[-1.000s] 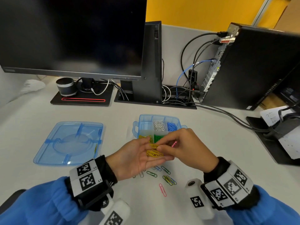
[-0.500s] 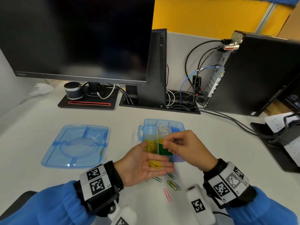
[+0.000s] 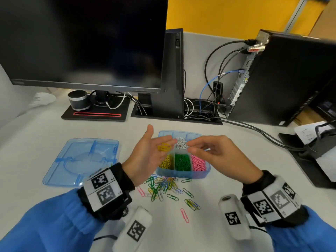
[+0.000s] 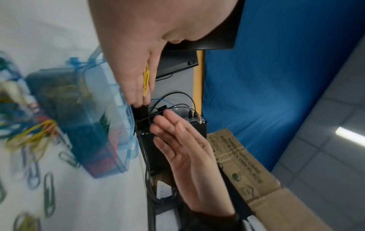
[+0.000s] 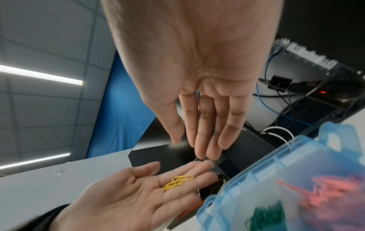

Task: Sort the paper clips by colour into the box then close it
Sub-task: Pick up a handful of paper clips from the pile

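Note:
A clear blue divided box (image 3: 181,174) stands open mid-table, with yellow, green, pink and white clips in separate compartments. My left hand (image 3: 148,153) hovers over its left side, palm tilted up, fingers straight, with a few yellow paper clips (image 3: 164,147) lying on the fingers. The same yellow clips (image 5: 177,182) show on that palm in the right wrist view. My right hand (image 3: 209,151) floats over the box's right side, fingers straight and holding nothing. A mixed pile of loose clips (image 3: 163,188) lies on the table just in front of the box.
The box's blue lid (image 3: 81,160) lies flat to the left. A monitor (image 3: 87,42), a speaker (image 3: 78,100), a computer tower (image 3: 291,79) and cables (image 3: 254,128) stand behind. A black stand with papers (image 3: 312,151) is at the right.
My left hand has risen and tilted over the yellow compartment, with fewer yellow clips left on it. My right hand let go, opened and drew back to the right.

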The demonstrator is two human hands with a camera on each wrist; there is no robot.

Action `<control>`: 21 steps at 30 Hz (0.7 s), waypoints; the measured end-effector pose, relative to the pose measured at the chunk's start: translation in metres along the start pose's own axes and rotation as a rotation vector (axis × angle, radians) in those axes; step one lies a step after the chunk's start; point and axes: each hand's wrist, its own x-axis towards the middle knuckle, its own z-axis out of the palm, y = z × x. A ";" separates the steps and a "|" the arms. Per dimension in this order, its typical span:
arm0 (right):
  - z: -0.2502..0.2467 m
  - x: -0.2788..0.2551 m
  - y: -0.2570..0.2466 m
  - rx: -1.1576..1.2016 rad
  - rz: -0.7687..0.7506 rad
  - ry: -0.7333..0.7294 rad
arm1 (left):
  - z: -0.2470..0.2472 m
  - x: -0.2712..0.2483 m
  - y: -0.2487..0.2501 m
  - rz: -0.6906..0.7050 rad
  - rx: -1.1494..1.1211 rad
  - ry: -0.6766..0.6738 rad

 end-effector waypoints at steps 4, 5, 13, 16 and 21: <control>-0.007 -0.006 -0.006 -0.134 -0.039 -0.038 | 0.012 -0.004 0.000 0.048 0.347 -0.016; -0.007 -0.009 -0.008 -0.210 -0.050 -0.086 | 0.014 -0.008 0.000 0.067 0.377 -0.038; 0.023 -0.048 0.020 -0.532 0.144 -0.353 | -0.033 -0.020 0.019 0.306 1.148 0.161; 0.020 -0.054 0.031 -0.611 0.243 -0.415 | -0.058 -0.026 0.014 0.019 1.548 0.116; 0.021 -0.051 0.034 -0.669 0.205 -0.465 | -0.070 -0.032 -0.007 -0.132 1.667 -0.011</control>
